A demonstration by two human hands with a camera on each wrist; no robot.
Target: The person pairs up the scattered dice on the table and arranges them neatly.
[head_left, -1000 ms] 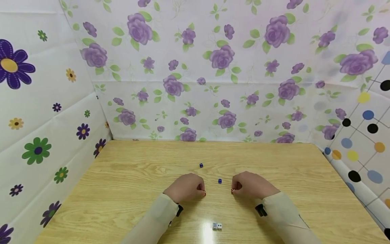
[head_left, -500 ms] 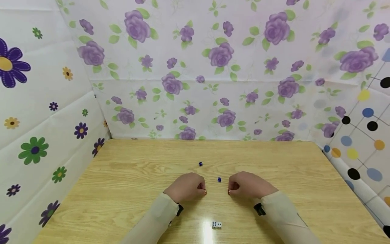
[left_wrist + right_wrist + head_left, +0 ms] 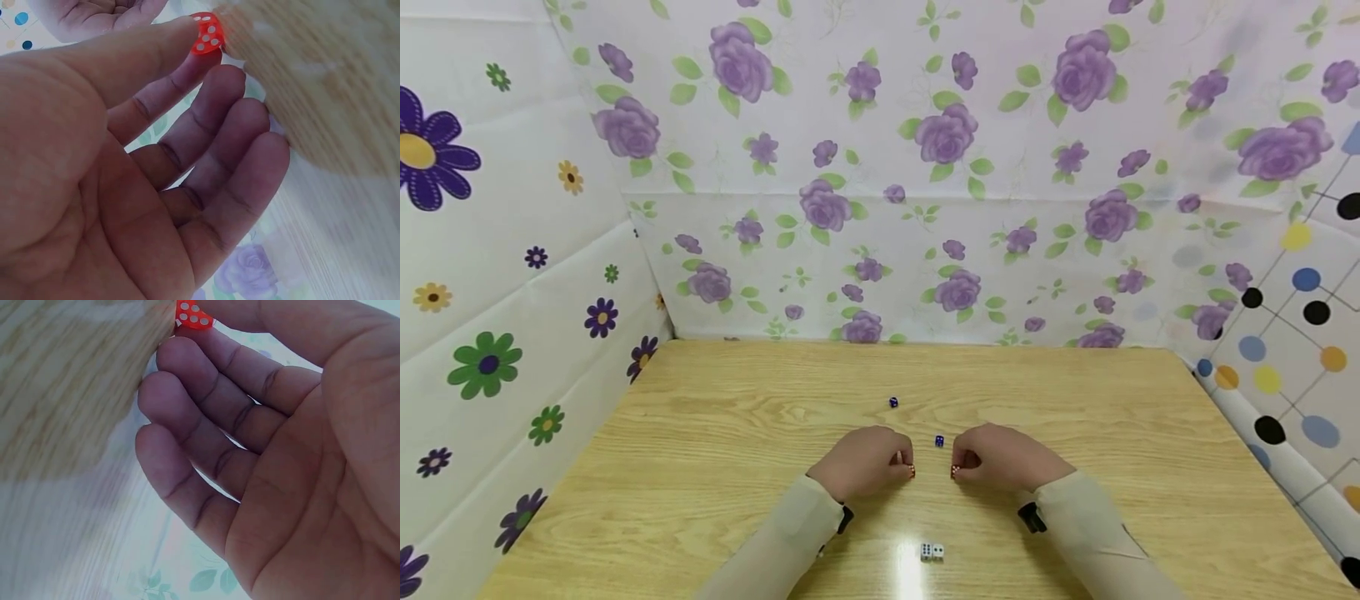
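My left hand [image 3: 867,460] pinches a red die with white pips [image 3: 209,34] between thumb and index finger. Facing it across a small gap, my right hand [image 3: 1009,457] pinches another red die [image 3: 193,315] the same way. Both dice are low, at the table's surface; whether they touch it I cannot tell. Just beyond the gap between the hands lies a blue die [image 3: 939,441], nearest the right fingertips. A second blue die [image 3: 893,402] sits farther back and to the left. Toward the front, two white dice [image 3: 932,552] stand side by side.
The wood-grain table [image 3: 737,400] extends on both sides of the hands. A purple-rose cloth [image 3: 880,208] hangs behind its far edge. Patterned cloths also flank it, flowered on the left [image 3: 550,333] and dotted on the right [image 3: 1285,333].
My right hand has moved left with its red die, and my left hand has shifted slightly right with the other. The gap between them has narrowed. The blue and white dice stay put.
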